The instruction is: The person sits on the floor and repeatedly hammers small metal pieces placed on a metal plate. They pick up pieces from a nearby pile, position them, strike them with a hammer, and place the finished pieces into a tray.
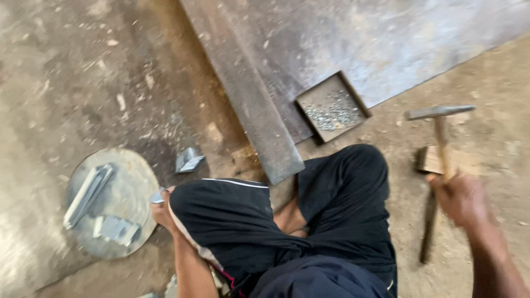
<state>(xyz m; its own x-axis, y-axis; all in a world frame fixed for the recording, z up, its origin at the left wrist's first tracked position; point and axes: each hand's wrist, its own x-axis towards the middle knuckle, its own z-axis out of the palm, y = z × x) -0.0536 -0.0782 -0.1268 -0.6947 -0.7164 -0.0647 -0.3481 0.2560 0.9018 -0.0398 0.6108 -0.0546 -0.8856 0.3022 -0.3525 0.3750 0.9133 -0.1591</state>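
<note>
My right hand [462,197] grips the wooden handle of a hammer [440,124], its metal head raised above the dirt floor at the right. My left hand [161,208] sits low beside my bent knee, closed on a small shiny metal piece [157,196] at the edge of a round metal disc [130,190]. A long bent metal strip [87,194] and a short folded metal piece [117,229] lie on that disc. My legs, in black trousers, are folded on the ground between both hands.
A shallow square tray [331,106] of small metal bits rests on a large steel sheet [386,38]. A long flat steel bar [248,105] runs diagonally. A folded metal piece [189,160], a wooden block [429,160] and a dark rod [428,226] lie on the floor.
</note>
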